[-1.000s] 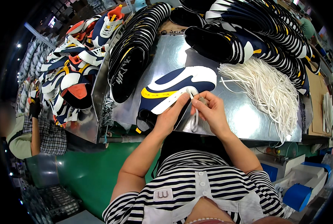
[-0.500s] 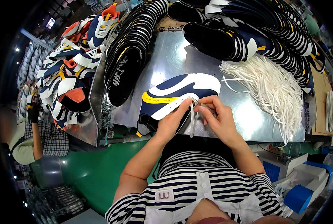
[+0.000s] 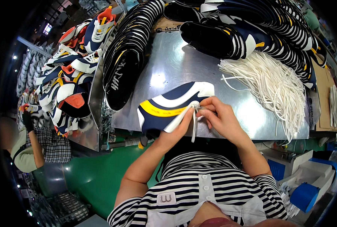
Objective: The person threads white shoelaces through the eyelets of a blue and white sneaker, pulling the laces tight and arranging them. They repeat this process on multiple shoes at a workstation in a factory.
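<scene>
A navy, white and yellow shoe upper (image 3: 169, 101) is held tilted over the near part of the metal table. My left hand (image 3: 176, 128) is closed on its near edge, with the thumb beside the white eyelet strip. From that strip a white shoelace (image 3: 193, 130) hangs down between my hands. My right hand (image 3: 222, 116) pinches at the lace by the eyelets, thumb and forefinger together. The exact spot where its fingertips meet the lace is partly hidden.
Loose white laces (image 3: 268, 87) lie heaped at the right of the metal table (image 3: 164, 60). Stacked black-lined uppers (image 3: 125, 72) curve along the left, and more uppers (image 3: 217, 36) fill the back right. Laced shoes (image 3: 68, 75) pile up at far left, near another person (image 3: 32, 147).
The shoe upper has tipped and shifted slightly left and down in my left hand. My right hand stays at the eyelets, and the hanging lace has swung a little. The other person's arm has moved.
</scene>
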### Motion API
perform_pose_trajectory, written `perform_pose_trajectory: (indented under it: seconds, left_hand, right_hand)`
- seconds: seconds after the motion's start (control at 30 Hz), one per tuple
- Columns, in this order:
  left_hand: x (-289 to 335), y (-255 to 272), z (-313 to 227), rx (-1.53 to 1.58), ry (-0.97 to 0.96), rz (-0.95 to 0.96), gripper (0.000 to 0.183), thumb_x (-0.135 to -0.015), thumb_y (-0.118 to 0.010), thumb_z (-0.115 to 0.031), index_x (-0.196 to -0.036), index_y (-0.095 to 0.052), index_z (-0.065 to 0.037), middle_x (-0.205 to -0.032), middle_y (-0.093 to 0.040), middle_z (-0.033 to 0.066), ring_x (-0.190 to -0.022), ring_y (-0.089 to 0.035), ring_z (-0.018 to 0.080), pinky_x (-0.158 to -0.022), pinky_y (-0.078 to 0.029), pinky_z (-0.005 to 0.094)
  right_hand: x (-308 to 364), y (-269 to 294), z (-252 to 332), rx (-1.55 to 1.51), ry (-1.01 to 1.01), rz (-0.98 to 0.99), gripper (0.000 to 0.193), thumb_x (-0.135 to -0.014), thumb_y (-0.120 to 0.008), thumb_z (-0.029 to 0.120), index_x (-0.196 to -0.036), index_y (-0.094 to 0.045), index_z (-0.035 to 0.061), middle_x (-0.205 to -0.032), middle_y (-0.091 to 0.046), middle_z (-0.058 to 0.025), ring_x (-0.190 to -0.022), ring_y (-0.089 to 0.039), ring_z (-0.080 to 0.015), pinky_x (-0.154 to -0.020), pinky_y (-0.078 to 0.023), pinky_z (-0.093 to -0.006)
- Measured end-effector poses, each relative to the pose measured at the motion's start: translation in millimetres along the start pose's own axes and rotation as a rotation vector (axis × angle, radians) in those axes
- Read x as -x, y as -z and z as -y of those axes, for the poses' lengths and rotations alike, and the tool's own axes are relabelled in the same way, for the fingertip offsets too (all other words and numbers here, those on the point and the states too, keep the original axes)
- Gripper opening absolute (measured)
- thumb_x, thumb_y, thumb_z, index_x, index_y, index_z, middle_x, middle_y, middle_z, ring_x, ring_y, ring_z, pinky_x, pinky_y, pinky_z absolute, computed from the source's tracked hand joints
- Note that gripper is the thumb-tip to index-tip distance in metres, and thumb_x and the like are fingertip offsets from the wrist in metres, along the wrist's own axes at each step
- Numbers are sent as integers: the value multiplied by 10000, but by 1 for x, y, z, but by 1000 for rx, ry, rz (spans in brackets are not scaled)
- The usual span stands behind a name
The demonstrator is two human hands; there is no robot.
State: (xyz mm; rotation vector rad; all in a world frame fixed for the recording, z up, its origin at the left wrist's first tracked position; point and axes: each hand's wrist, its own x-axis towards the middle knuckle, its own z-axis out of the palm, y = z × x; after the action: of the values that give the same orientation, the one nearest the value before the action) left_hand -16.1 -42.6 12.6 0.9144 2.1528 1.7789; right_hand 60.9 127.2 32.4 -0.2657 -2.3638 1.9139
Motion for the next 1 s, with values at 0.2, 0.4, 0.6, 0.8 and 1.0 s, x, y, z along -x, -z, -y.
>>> perform_pose_trajectory:
  seconds: [0.2,0.4,0.6,0.8,1.0]
  left_hand:
    - [12,2,-21,-503,-264,49,319,-900,-641,-145,-1187,-625,-5,-1150,-679,124,-1061,-652,260,-907,-497,333]
    - [2,26,19,531,478,9,477,-981,-544,-413,-1165,-642,16,-1105,-679,97,-1030,-614,170,-944,-461,289]
    - [-27,23,3,288,478,33,508,-954,-609,-438,-1069,-631,56,-903,-702,112,-740,-687,175,-675,-553,279]
    - [-44,46,-3,-131,180,473,499,-942,-627,-366,-1186,-597,68,-1089,-700,148,-1026,-661,199,-907,-490,336]
    - [-14,43,8,-794,-107,214,162,-850,-696,-237,-921,-678,-93,-739,-659,96,-631,-631,293,-551,-468,387]
  right_hand:
    - [-5,-16,4,503,85,-23,200,-895,-593,89,-1024,-481,-14,-798,-658,-210,-745,-644,-402,-655,-494,-439]
    - [20,31,28,469,127,-103,190,-895,-631,119,-1071,-592,60,-834,-665,-152,-740,-662,-335,-659,-504,-407]
    - [-11,32,-13,-69,-63,-141,477,-746,-820,198,-1123,-616,-11,-917,-670,-72,-791,-612,-105,-704,-488,-245]
    - [-45,39,-37,-186,-110,-281,381,-781,-796,216,-1062,-637,14,-826,-632,-23,-698,-561,-85,-609,-440,-224]
    - [-12,17,-40,-258,-119,-315,180,-872,-713,213,-906,-670,41,-658,-550,48,-585,-469,-24,-538,-354,-180]
